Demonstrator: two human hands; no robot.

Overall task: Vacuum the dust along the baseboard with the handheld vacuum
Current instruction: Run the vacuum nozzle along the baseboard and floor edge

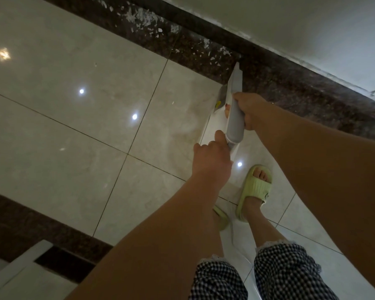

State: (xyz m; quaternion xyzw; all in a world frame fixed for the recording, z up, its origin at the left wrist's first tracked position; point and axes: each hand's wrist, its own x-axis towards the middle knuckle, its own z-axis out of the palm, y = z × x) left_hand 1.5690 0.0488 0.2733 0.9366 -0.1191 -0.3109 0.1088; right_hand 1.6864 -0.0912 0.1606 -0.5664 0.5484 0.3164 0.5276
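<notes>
A white and grey handheld vacuum (235,118) points up and away, its narrow nozzle tip touching the dark speckled floor strip (279,83) at the foot of the wall. My right hand (250,110) grips the vacuum's body from the right. My left hand (212,158) holds its rear end, fingers curled around it. White flakes of dust and paper (143,18) lie scattered along the dark strip to the left of the nozzle. The dark baseboard (204,24) runs diagonally under the white wall (290,22).
Glossy beige floor tiles (74,126) fill the left and centre, with ceiling lights reflected in them. My feet in pale green slippers (254,191) stand below the vacuum. A white cord (233,234) trails between my legs. White furniture (20,271) sits at the bottom left on another dark strip.
</notes>
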